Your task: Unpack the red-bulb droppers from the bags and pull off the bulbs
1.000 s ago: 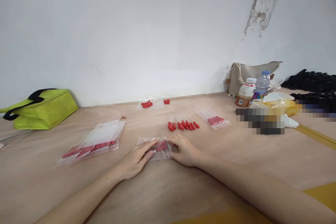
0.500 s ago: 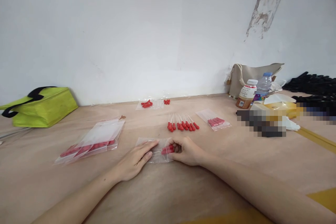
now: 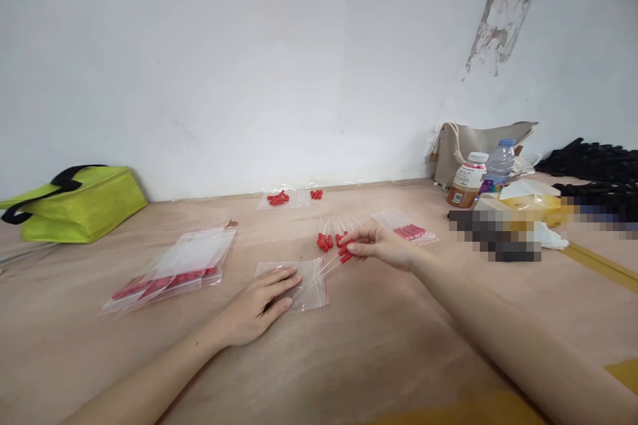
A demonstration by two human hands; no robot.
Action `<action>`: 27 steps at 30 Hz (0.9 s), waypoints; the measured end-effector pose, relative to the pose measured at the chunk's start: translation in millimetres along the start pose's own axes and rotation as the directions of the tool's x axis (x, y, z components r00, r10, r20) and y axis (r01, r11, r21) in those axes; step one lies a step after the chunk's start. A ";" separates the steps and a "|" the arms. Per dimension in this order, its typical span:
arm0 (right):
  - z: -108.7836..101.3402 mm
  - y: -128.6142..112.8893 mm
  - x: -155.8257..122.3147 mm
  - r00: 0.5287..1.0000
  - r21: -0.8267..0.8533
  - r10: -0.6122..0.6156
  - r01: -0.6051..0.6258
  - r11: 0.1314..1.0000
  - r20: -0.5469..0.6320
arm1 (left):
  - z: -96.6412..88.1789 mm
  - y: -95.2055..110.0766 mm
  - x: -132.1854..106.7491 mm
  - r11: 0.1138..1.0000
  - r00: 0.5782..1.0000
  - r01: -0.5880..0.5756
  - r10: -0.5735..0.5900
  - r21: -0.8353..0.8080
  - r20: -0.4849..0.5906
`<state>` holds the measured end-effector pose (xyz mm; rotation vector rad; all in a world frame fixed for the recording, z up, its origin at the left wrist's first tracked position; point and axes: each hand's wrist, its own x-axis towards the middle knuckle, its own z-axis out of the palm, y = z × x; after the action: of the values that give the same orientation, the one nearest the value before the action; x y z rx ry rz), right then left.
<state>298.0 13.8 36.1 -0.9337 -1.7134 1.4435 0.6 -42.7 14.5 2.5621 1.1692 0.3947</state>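
My left hand [image 3: 266, 302] lies flat on a clear zip bag [image 3: 312, 293], its fingers stretched over the plastic. To the right, my right hand [image 3: 381, 247] pinches several thin pale sticks with red ends [image 3: 345, 254] by those ends. Their pale tips point down-left to the bag's red-edged mouth; whether they are still inside it I cannot tell. Just behind that hand are more loose red-ended sticks [image 3: 325, 242], partly hidden by its fingers. A filled zip bag of sticks [image 3: 411, 231] lies beyond the right wrist.
Filled zip bags [image 3: 194, 255] lie stacked at left, near a lime-green bag [image 3: 94, 206]. By the wall are a small bag with red pieces [image 3: 278, 198] and loose red pieces [image 3: 316, 194]. Two bottles [image 3: 468, 179], a beige bag [image 3: 451, 146] and a tissue pack [image 3: 531, 199] stand at right.
My right hand has moved right and up from the bag's mouth, bringing the red-ended sticks out with it. My left hand has stayed on the bag, nearly unmoved.
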 end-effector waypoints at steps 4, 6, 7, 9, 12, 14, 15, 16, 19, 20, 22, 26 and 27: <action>-36.9 -16.8 0.1 0.959 -0.051 -0.126 0.117 0.992 -0.254 | -0.2 1.2 0.3 0.999 0.999 0.027 -0.028 0.037 0.016; -42.6 -18.0 3.3 0.894 -0.146 -0.256 0.217 0.965 -0.368 | 0.6 3.7 0.1 0.996 0.998 0.055 -0.056 0.076 0.005; -41.3 -16.3 6.1 0.853 -0.235 -0.339 0.263 0.936 -0.397 | 1.4 5.2 0.1 0.992 0.998 0.069 -0.069 0.103 -0.012; -32.4 -9.5 13.4 0.763 -0.461 -0.519 0.327 0.825 -0.386 | 3.7 8.8 0.6 0.982 0.995 0.089 -0.080 0.164 -0.062; -12.1 4.9 25.5 0.697 -0.744 -0.682 0.332 0.580 -0.222 | 6.4 14.1 3.3 0.975 0.993 0.052 -0.027 0.214 -0.118; -0.5 13.2 32.2 0.724 -0.842 -0.683 0.308 0.443 -0.094 | 6.5 16.9 6.2 0.979 0.995 -0.016 0.035 0.203 -0.089; 4.0 16.5 35.0 0.743 -0.876 -0.668 0.296 0.382 -0.040 | 5.9 18.0 7.5 0.981 0.997 -0.049 0.060 0.188 -0.052; 7.5 19.0 37.4 0.761 -0.902 -0.649 0.284 0.326 0.004 | 5.1 18.7 8.7 0.982 0.997 -0.076 0.078 0.171 -0.004; 13.9 23.9 43.1 0.804 -0.942 -0.588 0.260 0.210 0.091 | 2.5 20.0 10.2 0.984 0.987 -0.107 0.088 0.139 0.137; 15.4 25.0 44.6 0.813 -0.948 -0.572 0.258 0.188 0.108 | 2.1 20.5 10.1 0.984 0.983 -0.104 0.080 0.143 0.165; 18.1 27.1 46.8 0.823 -0.953 -0.553 0.256 0.162 0.127 | 1.8 21.4 9.3 0.982 0.980 -0.099 0.068 0.158 0.190; 24.3 27.7 45.3 0.841 -0.965 -0.526 0.229 0.129 0.130 | 1.5 18.2 9.5 0.985 0.999 -0.040 0.035 0.170 0.034; 25.5 26.5 43.6 0.846 -0.971 -0.520 0.211 0.115 0.122 | 0.7 14.8 10.5 0.986 0.999 0.010 -0.002 0.164 -0.048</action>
<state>256.6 42.4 9.1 -1.0501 -2.3788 -0.3519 17.7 -44.1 20.8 2.7019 1.2752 0.3749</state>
